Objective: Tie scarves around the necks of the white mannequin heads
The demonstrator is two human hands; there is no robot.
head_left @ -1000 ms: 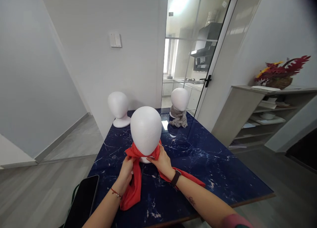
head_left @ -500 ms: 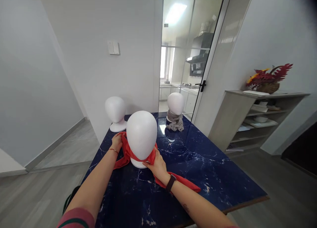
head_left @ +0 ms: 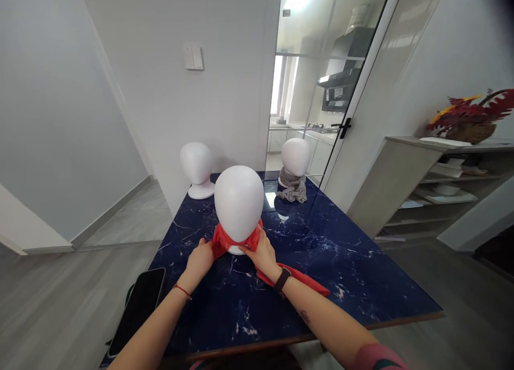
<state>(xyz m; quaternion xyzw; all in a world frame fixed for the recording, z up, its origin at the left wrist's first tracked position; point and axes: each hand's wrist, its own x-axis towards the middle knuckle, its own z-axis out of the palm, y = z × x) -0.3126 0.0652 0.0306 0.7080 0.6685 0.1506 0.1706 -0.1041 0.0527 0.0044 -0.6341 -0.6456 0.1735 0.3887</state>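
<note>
A white mannequin head [head_left: 239, 201] stands upright near the middle of the table, with a red scarf [head_left: 309, 283] around its neck. On the left side of the neck, my left hand [head_left: 201, 262] is closed on the scarf, pulling it toward me. My right hand [head_left: 263, 255] grips the scarf at the right front of the neck, thumb below the chin. One scarf end trails out to the right on the table, under my right wrist. The other end is hidden behind my left hand.
A bare white mannequin head [head_left: 196, 164] stands at the back left, and another [head_left: 296, 157] wearing a grey scarf [head_left: 293, 186] at the back right. A phone [head_left: 138, 310] lies at the left edge of the dark blue marbled table [head_left: 353, 284]. Shelves [head_left: 417, 182] stand at right.
My left hand has come down and toward me from beside the neck, drawing the scarf with it. My right hand keeps its grip. The view has shifted, and the phone now shows.
</note>
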